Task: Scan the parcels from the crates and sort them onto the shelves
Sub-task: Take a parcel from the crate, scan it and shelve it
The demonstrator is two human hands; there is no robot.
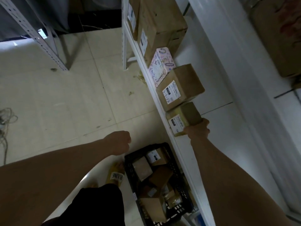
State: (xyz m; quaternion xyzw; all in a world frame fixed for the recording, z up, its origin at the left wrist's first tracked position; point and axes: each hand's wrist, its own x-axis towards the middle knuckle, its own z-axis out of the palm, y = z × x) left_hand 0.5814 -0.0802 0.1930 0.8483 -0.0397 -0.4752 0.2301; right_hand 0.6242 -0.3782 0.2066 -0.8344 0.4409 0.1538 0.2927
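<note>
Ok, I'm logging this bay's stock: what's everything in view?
shelf: one, white, right side
brown parcels: three, brown, labelled, on the shelf
patterned parcel: one, pink-white, between brown parcels
small parcel: one, brown, shelf's near end
crate: one, black, floor below shelf, several parcels inside
large box: one, brown, upper right
slipper: one, yellow, beside crate
rack: one, grey, upper left
cables: a tangle, pale, left edge
left hand: one, curled, empty, above floor
right hand: one, gripping small parcel

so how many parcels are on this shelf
5: narrow box and large box at the far end, patterned box, labelled box, then the small box in the right hand. More may be hidden.
</note>
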